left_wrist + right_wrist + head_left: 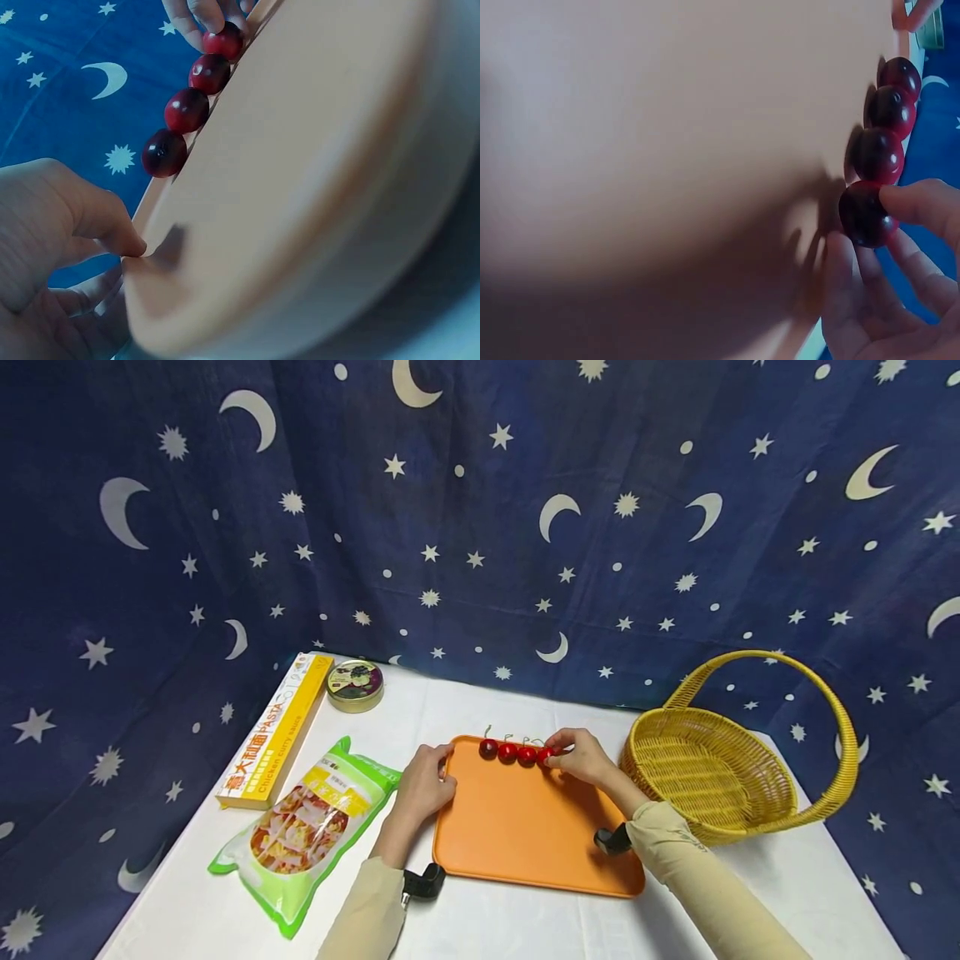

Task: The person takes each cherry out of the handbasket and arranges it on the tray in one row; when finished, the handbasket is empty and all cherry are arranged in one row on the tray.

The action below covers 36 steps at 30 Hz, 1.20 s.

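Note:
An orange tray [525, 831] lies on the white cloth in front of me. My left hand [422, 787] grips its left edge near the far corner, thumb on the rim and fingers outside it in the left wrist view. Along the far rim runs a row of several dark red cherries [507, 752], their stems pointing away in the head view. The rightmost cherry [862, 214] is pinched by my right hand [583, 757], with the thumb on its top, and it sits against its neighbour in the row.
Right of the tray stands a yellow wicker basket [637, 752] with a tall handle, close to my right forearm. To the left are a green-edged food bag [300, 835], a yellow and white pasta box [277, 731] and a round tin [355, 685]. A starry dark blue curtain [480, 527] hangs behind.

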Tool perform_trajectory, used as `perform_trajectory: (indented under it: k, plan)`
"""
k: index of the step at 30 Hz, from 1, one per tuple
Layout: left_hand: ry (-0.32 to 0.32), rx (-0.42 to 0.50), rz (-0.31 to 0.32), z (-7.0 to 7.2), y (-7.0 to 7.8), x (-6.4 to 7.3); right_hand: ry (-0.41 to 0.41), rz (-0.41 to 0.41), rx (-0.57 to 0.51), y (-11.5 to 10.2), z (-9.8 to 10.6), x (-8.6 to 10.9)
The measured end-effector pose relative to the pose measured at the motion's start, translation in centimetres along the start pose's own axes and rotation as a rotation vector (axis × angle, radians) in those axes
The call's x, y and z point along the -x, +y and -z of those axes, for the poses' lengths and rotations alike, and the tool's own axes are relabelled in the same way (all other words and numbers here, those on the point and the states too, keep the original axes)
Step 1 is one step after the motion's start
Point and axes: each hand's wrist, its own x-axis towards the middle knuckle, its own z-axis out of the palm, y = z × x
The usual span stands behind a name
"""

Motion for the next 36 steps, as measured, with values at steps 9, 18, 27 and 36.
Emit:
perform_trajectory:
  k: [9, 18, 27, 36]
  plan:
    - [-0.002, -0.004, -0.003, 0.0, -0.2, 0.0, 0.011, -0.066, -0.099, 0.1, -0.6, 0.1]
    - [0.054, 0.013, -0.054, 0.1, 0.0, 0.2, 0.042, -0.122, -0.130, 0.1, -0.3, 0.2]
    - [-0.001, -0.009, 0.007, 0.0, -0.1, 0.0, 0.063, -0.107, -0.113, -0.2, 0.4, 0.3]
    - [-0.009, -0.012, 0.008, 0.1, -0.1, 0.0, 0.063, -0.075, -0.144, 0.4, 0.0, 0.3]
